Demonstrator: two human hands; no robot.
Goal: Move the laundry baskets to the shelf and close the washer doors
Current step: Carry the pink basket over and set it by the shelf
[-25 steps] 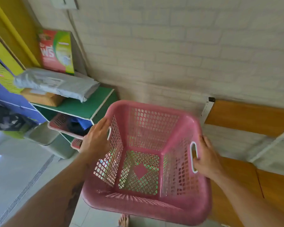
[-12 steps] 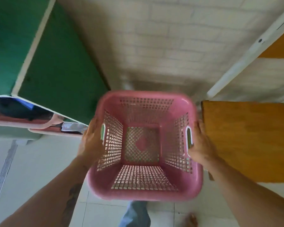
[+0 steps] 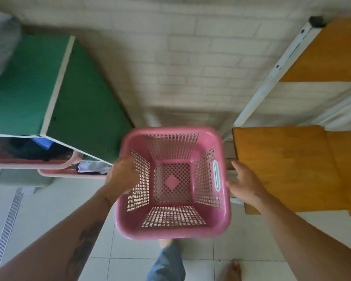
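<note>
- A pale tiled floor [image 3: 130,266] runs below, with a drain grate [image 3: 7,230] along its left edge and bare feet [image 3: 233,270] on it.
- A green shelf [image 3: 24,84] stands left; a grey bundle [image 3: 0,47] lies on top.
- Pink baskets [image 3: 69,173] of clothes sit under it.
- An orange wooden surface [image 3: 282,169] stands right.

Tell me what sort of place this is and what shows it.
Probably a laundry or utility corner. An empty pink laundry basket sits between the hands over a tiled floor. Left of it, a green shelf unit holds more pink baskets with clothes. The back wall is painted brick.
</note>
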